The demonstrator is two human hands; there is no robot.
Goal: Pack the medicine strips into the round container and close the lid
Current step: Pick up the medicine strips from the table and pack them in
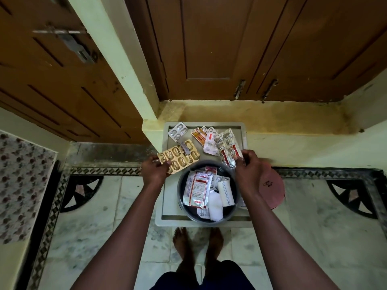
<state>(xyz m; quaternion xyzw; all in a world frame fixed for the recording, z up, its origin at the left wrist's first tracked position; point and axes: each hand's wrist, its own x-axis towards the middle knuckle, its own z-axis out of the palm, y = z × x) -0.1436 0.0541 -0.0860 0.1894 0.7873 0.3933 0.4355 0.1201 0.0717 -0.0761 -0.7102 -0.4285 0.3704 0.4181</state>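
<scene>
A dark round container (181,195) stands on a grey stool (167,210) and holds several medicine strips (196,190) and white bandage rolls (225,192). My left hand (156,169) grips a gold blister strip (180,156) at the container's far left rim. My right hand (248,167) pinches a silver-and-red strip (227,149) above the far right rim. A reddish-brown lid (273,189) lies to the right, partly behind my right wrist.
More strips lie on the stool's far half: a silver one (177,131), an orange one (199,135) and a white-and-red one (210,143). A pillar corner (150,126) and wooden doors (209,49) rise behind. My bare feet (196,241) stand on the tiled floor.
</scene>
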